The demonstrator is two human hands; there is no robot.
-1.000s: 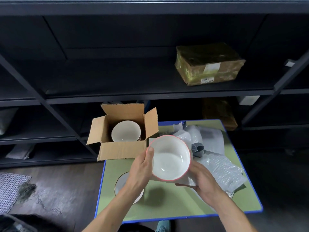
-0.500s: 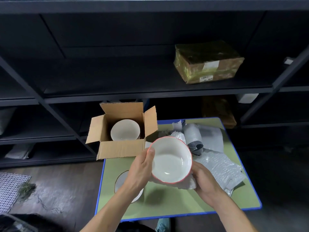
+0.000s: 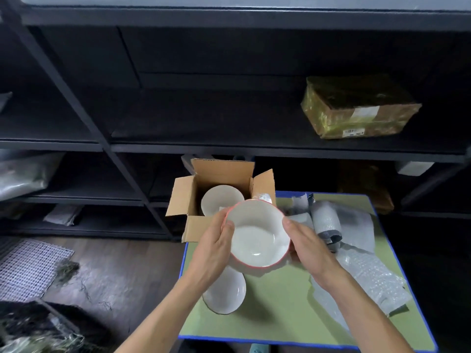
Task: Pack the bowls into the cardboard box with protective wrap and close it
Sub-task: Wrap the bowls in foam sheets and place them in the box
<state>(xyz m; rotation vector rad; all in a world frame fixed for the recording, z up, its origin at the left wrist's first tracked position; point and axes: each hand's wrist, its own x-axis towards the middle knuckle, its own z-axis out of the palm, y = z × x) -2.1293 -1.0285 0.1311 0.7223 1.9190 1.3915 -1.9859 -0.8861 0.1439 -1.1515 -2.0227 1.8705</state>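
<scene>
A white bowl with a red rim hangs above the table, held from both sides. My left hand grips its left rim, thumb over the edge. My right hand cups its right side, with a piece of wrap under the bowl. Just behind stands the open cardboard box, flaps up, with a white bowl inside. A third white bowl with a dark rim sits on the green table under my left wrist.
Bubble wrap sheets and a roll of wrap lie on the right of the small green table with its blue edge. Dark metal shelving stands behind, holding a taped parcel. A white mesh mat lies on the floor at left.
Both hands have carried the red-rimmed bowl up and back towards the box. The bowl now overlaps the box's front right corner.
</scene>
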